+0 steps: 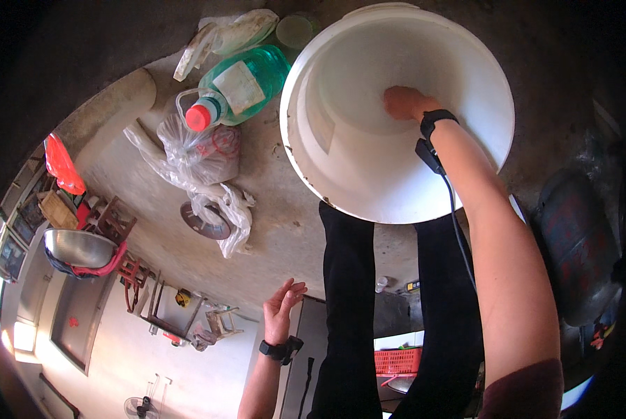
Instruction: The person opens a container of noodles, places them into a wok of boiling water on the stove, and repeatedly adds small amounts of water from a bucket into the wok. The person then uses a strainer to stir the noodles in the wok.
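Note:
A large white plastic bucket (365,180) stands before me with its mouth toward me and grime spots along its rim. My right hand (408,102) reaches deep inside it, close to the bottom. Its fingers are blurred, so I cannot tell whether it grips anything. A black strap with a small device and a cable sits on that wrist. My left hand (284,306) is raised outside the bucket, holding nothing, its thumb apart from the fingers. Another black strap (281,350) circles the left wrist.
Left of the bucket lies a green-liquid jug (245,84) with a red cap. Beside it are a tied plastic bag (203,149) and crumpled white plastic (237,217) over a round disc (195,222). A dark container (577,246) stands right. A metal basin (80,247) sits farther off.

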`<state>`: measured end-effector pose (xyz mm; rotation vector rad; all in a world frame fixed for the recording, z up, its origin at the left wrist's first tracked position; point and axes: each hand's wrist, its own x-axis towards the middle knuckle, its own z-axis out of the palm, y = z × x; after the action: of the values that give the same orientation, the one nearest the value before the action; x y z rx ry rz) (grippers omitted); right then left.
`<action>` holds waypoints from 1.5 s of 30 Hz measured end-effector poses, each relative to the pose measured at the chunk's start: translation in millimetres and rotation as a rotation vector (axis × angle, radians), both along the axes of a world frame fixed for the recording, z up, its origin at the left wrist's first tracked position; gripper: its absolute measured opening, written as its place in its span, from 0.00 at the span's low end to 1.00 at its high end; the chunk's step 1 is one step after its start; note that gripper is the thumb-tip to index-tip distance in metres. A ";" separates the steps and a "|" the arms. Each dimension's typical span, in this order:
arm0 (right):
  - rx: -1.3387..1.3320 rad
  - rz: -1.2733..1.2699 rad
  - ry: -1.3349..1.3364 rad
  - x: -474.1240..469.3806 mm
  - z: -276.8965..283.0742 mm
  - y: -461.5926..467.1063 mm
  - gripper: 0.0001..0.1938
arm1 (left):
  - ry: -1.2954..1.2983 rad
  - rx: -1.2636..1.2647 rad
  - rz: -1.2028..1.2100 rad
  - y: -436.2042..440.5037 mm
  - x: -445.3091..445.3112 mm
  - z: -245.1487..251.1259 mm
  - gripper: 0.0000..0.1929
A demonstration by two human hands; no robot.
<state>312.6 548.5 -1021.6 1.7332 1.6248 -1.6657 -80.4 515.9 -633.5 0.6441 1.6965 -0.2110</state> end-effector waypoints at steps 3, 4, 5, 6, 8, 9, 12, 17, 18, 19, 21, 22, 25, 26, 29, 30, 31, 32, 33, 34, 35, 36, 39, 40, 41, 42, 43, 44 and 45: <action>-0.042 -0.007 -0.018 -7.5 6.3 -1.4 0.14 | -0.009 0.000 0.008 -1.5 -2.4 -1.3 0.24; -0.070 -0.016 -0.032 -10.4 9.4 -0.8 0.14 | -0.012 0.000 0.012 -2.0 -3.1 -1.8 0.24; -0.110 -0.020 -0.052 -12.4 13.0 0.9 0.14 | -0.008 -0.001 0.012 -2.3 -3.8 -2.4 0.24; -0.089 -0.029 -0.037 -13.4 17.2 2.6 0.15 | -0.014 0.001 0.019 -2.8 -4.3 -2.6 0.24; -0.096 -0.023 -0.032 -13.7 26.8 5.5 0.16 | -0.010 -0.002 0.019 -4.4 -4.2 -3.0 0.24; -0.126 -0.033 -0.032 -13.3 32.0 6.5 0.16 | -0.015 -0.004 0.020 -5.1 -4.0 -3.5 0.24; -0.205 -0.014 -0.057 -14.7 45.8 12.4 0.17 | -0.014 -0.006 0.012 -6.0 -2.8 -4.5 0.24; -0.242 0.110 -0.061 -17.1 67.3 19.6 0.19 | -0.007 -0.009 0.005 -6.4 0.0 -5.5 0.24; -0.240 0.114 -0.062 -16.3 72.3 19.1 0.20 | -0.010 -0.008 -0.001 -6.0 0.3 -5.4 0.24; -0.234 0.120 -0.060 -15.5 77.1 18.4 0.20 | -0.011 -0.008 -0.011 -5.2 0.5 -5.1 0.24; -0.238 0.149 -0.075 -15.3 84.3 19.9 0.21 | -0.017 -0.003 -0.016 -4.5 1.2 -4.5 0.24; -0.247 0.172 -0.092 -17.0 87.4 20.6 0.21 | -0.022 0.001 -0.011 -4.4 1.5 -3.2 0.24; -0.263 0.198 -0.090 -16.9 96.0 20.3 0.22 | -0.024 0.007 -0.010 -4.3 1.9 0.1 0.24; -0.274 0.211 -0.088 -14.7 97.9 20.6 0.22 | -0.023 0.010 -0.014 -4.6 2.3 0.4 0.24; -0.273 0.239 -0.078 -2.2 100.0 26.1 0.17 | -0.032 0.010 -0.010 -6.8 2.9 2.6 0.24; -0.298 0.175 -0.076 5.6 99.9 28.3 0.14 | -0.038 0.001 -0.003 -7.7 3.0 3.0 0.24; -0.324 0.110 -0.076 15.9 98.8 30.7 0.11 | -0.042 -0.008 0.002 -9.0 3.3 3.0 0.24; -0.341 0.051 -0.066 24.3 96.6 33.3 0.09 | -0.048 -0.018 0.008 -11.0 4.0 2.4 0.24; -0.286 0.038 -0.053 32.5 93.1 37.0 0.07 | -0.046 -0.014 -0.003 -13.4 4.6 1.1 0.24; -0.222 0.030 -0.029 42.1 88.8 41.4 0.05 | -0.043 -0.010 -0.013 -15.7 5.0 -0.6 0.24; -0.170 0.032 -0.024 47.3 84.2 45.2 0.05 | -0.037 -0.005 -0.028 -17.4 5.0 -1.7 0.24; -0.118 0.034 -0.020 52.4 80.1 49.1 0.05 | -0.044 -0.008 -0.024 -19.2 5.2 -2.5 0.24; -0.080 -0.096 -0.035 62.5 72.8 55.8 0.05 | -0.055 -0.015 -0.030 -23.6 5.3 -5.3 0.25; -0.119 -0.248 -0.014 62.8 72.1 57.0 0.06 | -0.054 -0.019 -0.035 -24.4 4.9 -5.4 0.25; -0.167 -0.406 0.008 63.2 72.2 58.3 0.06 | -0.048 -0.025 -0.045 -24.9 4.4 -5.7 0.25; -0.168 -0.361 0.006 63.0 72.9 59.1 0.08 | -0.052 -0.022 -0.034 -25.5 3.5 -5.5 0.25; -0.177 -0.320 0.005 62.6 74.1 60.0 0.10 | -0.051 -0.020 -0.026 -26.1 2.3 -4.9 0.25; -0.186 -0.278 0.004 62.1 75.5 60.9 0.12 | -0.050 -0.016 -0.020 -26.6 0.9 -4.3 0.25; -0.194 -0.237 0.003 61.1 77.0 61.3 0.14 | -0.044 -0.018 -0.023 -26.4 -0.9 -3.9 0.25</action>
<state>373.7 609.8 -944.5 1.8817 1.2493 -1.8606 -81.3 489.5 -637.4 0.6509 1.6440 -0.2272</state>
